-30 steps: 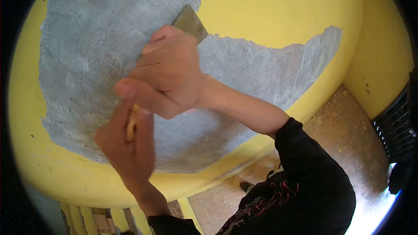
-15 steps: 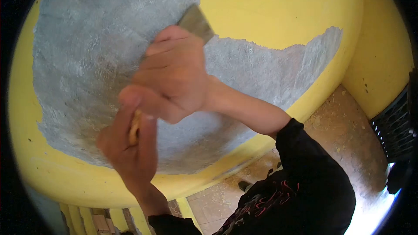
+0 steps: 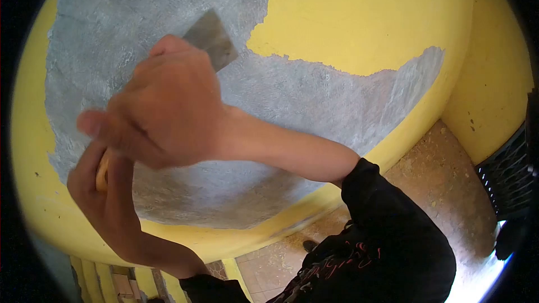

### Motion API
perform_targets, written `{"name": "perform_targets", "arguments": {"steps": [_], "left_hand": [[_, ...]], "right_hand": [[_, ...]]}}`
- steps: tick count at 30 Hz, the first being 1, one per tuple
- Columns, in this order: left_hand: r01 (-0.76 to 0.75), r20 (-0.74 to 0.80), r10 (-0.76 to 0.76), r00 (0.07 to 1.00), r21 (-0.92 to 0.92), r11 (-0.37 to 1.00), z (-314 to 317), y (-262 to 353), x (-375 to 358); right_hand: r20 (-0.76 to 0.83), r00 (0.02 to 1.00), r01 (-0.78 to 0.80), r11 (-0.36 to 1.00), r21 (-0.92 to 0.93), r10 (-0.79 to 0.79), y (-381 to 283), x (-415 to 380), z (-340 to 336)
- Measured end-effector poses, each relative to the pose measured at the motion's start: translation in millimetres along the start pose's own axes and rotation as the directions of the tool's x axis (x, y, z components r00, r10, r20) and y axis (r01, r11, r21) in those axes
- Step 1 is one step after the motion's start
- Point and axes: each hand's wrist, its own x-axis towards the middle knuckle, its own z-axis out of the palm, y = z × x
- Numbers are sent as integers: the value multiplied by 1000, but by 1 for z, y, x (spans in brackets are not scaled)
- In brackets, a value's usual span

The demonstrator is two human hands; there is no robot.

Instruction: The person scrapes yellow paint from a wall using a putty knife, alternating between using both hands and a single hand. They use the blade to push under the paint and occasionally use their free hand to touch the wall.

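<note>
Both of my hands grip a scraper (image 3: 212,40) with a broad, flat metal blade. My right hand (image 3: 168,104) is wrapped around it just behind the blade. Lower left, my left hand (image 3: 109,196) is closed on the end of its yellowish handle (image 3: 102,175); the rest of the handle is hidden by my hands. The blade overlaps a bare grey part of the wall (image 3: 314,90), a short way left of the ragged edge of the yellow paint (image 3: 348,17).
A yellow painted border rings the grey area. Below right lies a brown floor (image 3: 438,174) strewn with small flakes. A dark lattice object (image 3: 508,163) stands at the right edge. Yellow slats (image 3: 106,283) show at the bottom left.
Both hands and the scraper have moved left, drawing the blade away from the yellow paint's edge onto bare grey wall. Both hands keep their grip.
</note>
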Motion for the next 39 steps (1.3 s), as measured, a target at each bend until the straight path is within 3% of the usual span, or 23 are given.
{"name": "perform_targets", "arguments": {"steps": [2, 4, 7, 9, 11, 14, 17, 20, 24, 27, 29, 32, 35, 36, 37, 39], "left_hand": [[-193, 139, 179, 974, 95, 976, 0, 0, 12], [86, 54, -81, 995, -93, 992, 5, 11, 18], [203, 52, -196, 979, -197, 959, -6, 20, 23], [193, 79, -181, 980, -197, 961, -7, 25, 26], [58, 84, -54, 995, -50, 997, -2, 35, 27], [19, 141, -24, 990, 35, 999, -8, 40, 28], [51, 131, -55, 990, 31, 998, -9, 43, 25], [-46, 220, 27, 975, 83, 995, -6, 59, 21], [11, 140, -17, 990, 43, 999, -8, 43, 23], [-26, 120, 8, 993, 150, 988, -8, 49, 16], [-144, 211, 107, 972, 168, 975, -6, 52, 13], [-21, 191, -11, 982, 168, 986, -23, 43, 20], [1, 179, -47, 983, 253, 968, -23, 48, 14], [-138, 187, 81, 979, 318, 938, -13, 47, 12], [-131, 187, 73, 980, 320, 938, -11, 43, 10], [-63, 198, 33, 980, 147, 987, -9, 36, 12]], "right_hand": [[-73, 997, -39, 993, -113, 30, 8, 1, -4], [-116, 991, -76, 994, -75, 67, 6, 5, -1], [-243, 967, -83, 997, -7, 78, 2, 12, 12], [-334, 941, -54, 998, 26, 59, 2, 12, 14], [-361, 932, -14, 1000, 13, 17, 8, 9, 6], [-346, 938, -9, 998, -68, -15, 6, 8, 3], [-412, 910, 48, 999, 5, -42, 3, 9, 5], [-377, 921, 106, 994, -4, -99, 8, 0, -13], [-373, 913, 140, 986, -90, -164, 9, 7, -1], [-382, 910, 176, 984, 10, -159, 7, 3, -8], [-341, 929, 124, 990, -75, -142, 6, -5, -15], [-438, 887, 166, 986, -2, -150, 3, 8, 9], [-450, 873, 213, 977, 0, -190, 4, 7, 10], [-449, 873, 214, 977, 2, -191, 5, 3, 5], [-385, 904, 185, 982, -43, -187, 5, -4, -6], [-320, 930, 160, 983, -90, -180, 6, -5, -9]]}}
